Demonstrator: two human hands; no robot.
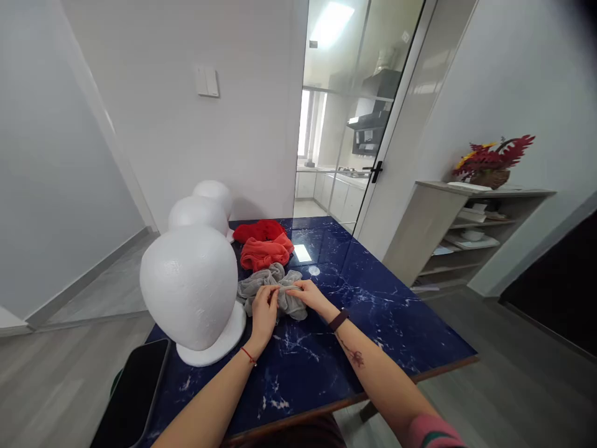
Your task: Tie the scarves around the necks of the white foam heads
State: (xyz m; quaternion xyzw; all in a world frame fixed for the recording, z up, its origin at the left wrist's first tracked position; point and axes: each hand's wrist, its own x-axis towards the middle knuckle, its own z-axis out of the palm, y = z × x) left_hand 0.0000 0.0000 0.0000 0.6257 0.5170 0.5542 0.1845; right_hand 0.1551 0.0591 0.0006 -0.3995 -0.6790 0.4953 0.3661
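A crumpled grey scarf-like cloth [292,306] lies bunched on the blue marbled table [336,367]. My left hand [265,310] pinches a fold of it on the left, with a red string bracelet at the wrist. From the right, my right hand [311,295] pinches the same fold, close to the left fingers; a dark band circles that wrist. Just beyond the grey cloth sit a coral-red cloth [267,251] and a deeper red cloth [259,231], both rumpled. How the grey fabric is folded under my fingers is hidden.
White foam heads stand in a row at the left: a near one [190,283], a middle one [198,213] and a far one [214,194]. A black phone [133,395] is at the table's near left corner. Beyond are a glass door [345,124] and a shelf unit [448,236].
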